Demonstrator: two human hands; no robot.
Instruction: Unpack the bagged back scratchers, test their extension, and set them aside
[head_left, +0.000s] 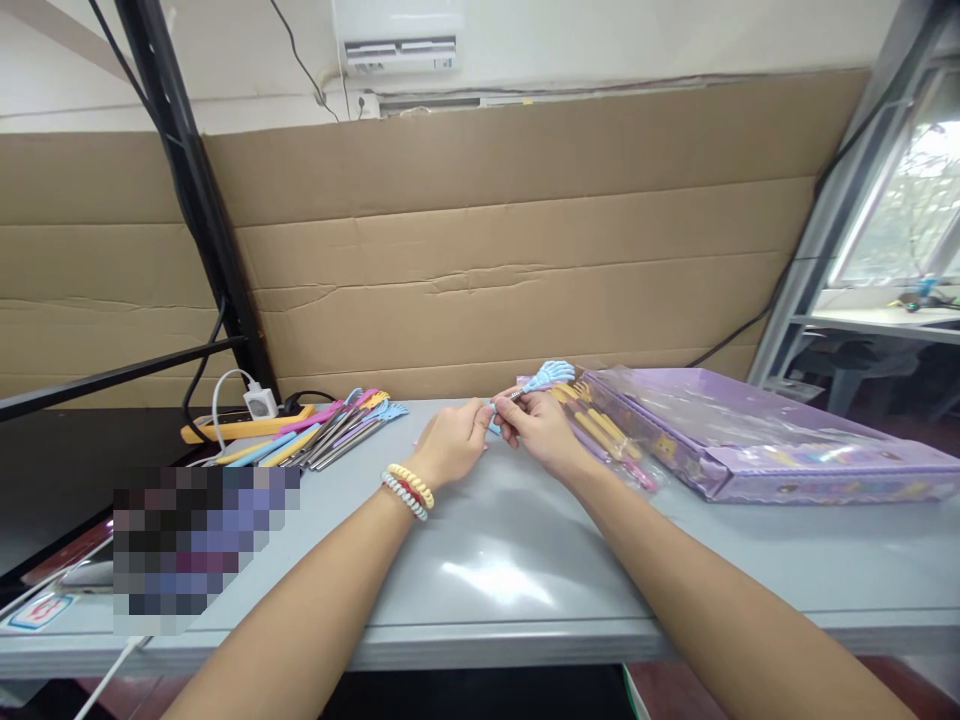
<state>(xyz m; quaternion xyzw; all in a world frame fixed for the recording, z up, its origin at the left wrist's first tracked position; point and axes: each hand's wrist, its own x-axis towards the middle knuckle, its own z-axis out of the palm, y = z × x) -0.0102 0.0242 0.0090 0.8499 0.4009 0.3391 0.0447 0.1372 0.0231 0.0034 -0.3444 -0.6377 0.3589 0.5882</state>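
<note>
Both my hands meet over the middle of the grey table (495,560), each closed on a small blue back scratcher (546,376) with a claw-shaped head and a metal shaft. My left hand (450,440), with bead bracelets on its wrist, pinches the handle end. The shaft just below the blue claw is gripped by my right hand (538,425). The claw head points up and to the right, past my fingers.
A pile of several coloured back scratchers (330,430) lies at the left back. More yellow ones in plastic (600,430) lie beside a flat purple box (750,440) on the right. A charger with cables (259,400) and a cardboard wall (480,260) stand behind.
</note>
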